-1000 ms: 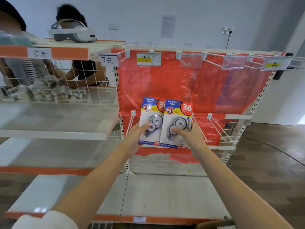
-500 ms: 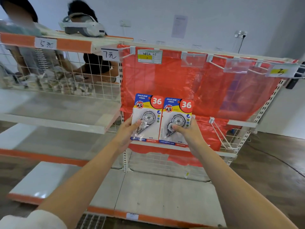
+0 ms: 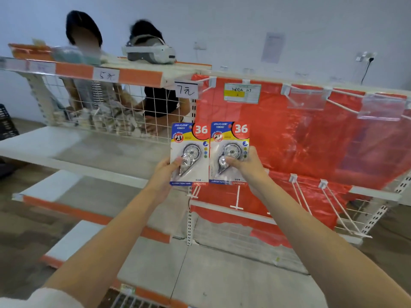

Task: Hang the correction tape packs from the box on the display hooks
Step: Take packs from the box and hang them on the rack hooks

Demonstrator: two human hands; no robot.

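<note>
Correction tape packs: left pack [image 3: 189, 153] pinched by left hand [image 3: 165, 174], right pack [image 3: 229, 152] by right hand [image 3: 246, 164], held upright before red backing [image 3: 311, 141]. Advice: raise each, line the top hole with a hook [image 3: 347, 106] tip, then slide back.

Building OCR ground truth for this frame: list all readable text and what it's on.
"36", "PET", "SUPER VALUE", "JINUO", "CORRECTION TAPE", "SMOOTH": left correction tape pack, held by the left hand.
Same text: right correction tape pack, held by the right hand.
"5元": shelf price label.
"7元": hook price tag.
Yellow-banded tag, wall paper, packs' small print: too blurred to read.
</note>
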